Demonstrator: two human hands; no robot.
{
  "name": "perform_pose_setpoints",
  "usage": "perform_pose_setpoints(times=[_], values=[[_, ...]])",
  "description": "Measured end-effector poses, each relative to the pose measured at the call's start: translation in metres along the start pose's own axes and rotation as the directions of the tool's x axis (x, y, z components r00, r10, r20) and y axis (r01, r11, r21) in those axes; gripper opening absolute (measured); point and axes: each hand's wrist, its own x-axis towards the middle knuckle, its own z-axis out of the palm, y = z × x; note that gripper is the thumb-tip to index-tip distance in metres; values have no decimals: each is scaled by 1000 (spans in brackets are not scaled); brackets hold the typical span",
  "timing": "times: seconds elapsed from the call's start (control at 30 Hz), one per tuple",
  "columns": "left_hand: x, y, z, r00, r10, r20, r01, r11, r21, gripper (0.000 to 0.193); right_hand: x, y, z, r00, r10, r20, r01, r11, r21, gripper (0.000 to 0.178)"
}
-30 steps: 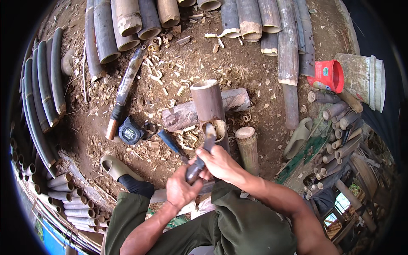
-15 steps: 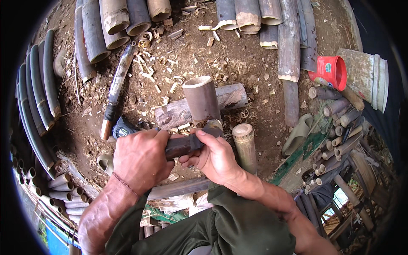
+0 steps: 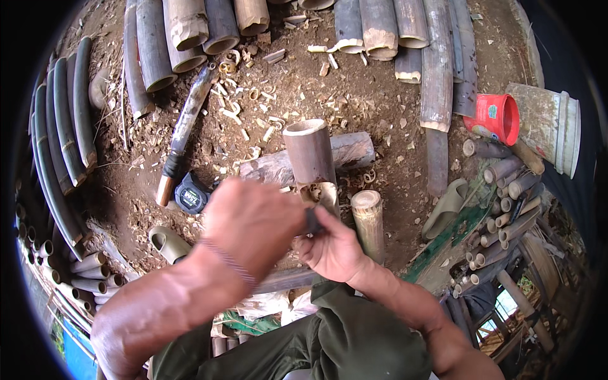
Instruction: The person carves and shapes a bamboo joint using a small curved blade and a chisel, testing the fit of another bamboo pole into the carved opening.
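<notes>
My left hand is smeared by motion and bent over a dark, smooth piece like a wooden handle or sheath. Most of that piece lies hidden under the hand; only its right end shows. At that end my right hand pinches it between thumb and fingers. Just beyond my hands a brown bamboo tube rests across a rough log, its open mouth facing up and its lower wall cut away. A shorter pale bamboo piece stands upright to the right of my right hand.
A long blade with a wrapped handle lies on the soil at left, near a black tape measure and a sandal. Bamboo lengths lie beyond. At right are a red tub, a whitish bucket and another sandal.
My left hand has swung right and over the dark piece, covering most of it. My right hand has shifted slightly right and down. The tape measure shows more fully.
</notes>
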Motion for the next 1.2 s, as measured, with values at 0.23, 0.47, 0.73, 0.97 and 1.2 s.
perform_pose_setpoints(times=[0.23, 0.47, 0.73, 0.97, 1.2], values=[[-48, -5, 118, 970, 47, 239, 123, 751, -648, 42, -19, 8, -1, 935, 85, -345, -229, 887, -401, 34], [-55, 71, 162, 959, -197, -203, 5, 730, -683, 54, -57, -6, 13, 938, -69, -340, -238, 584, -776, 29], [-47, 12, 135, 982, -18, 189, 158, 629, -761, 37, -24, 5, -1, 921, 4, -389, -247, 779, -576, 34], [-37, 100, 169, 930, -220, 295, 331, 150, -932, 41, -30, -6, 0, 838, -343, -424, -385, 178, -905, 31], [-3, 157, 174, 875, -379, 301, 240, -202, -950, 44, -26, -13, -16, 797, -586, -148, -376, -289, -880, 38]])
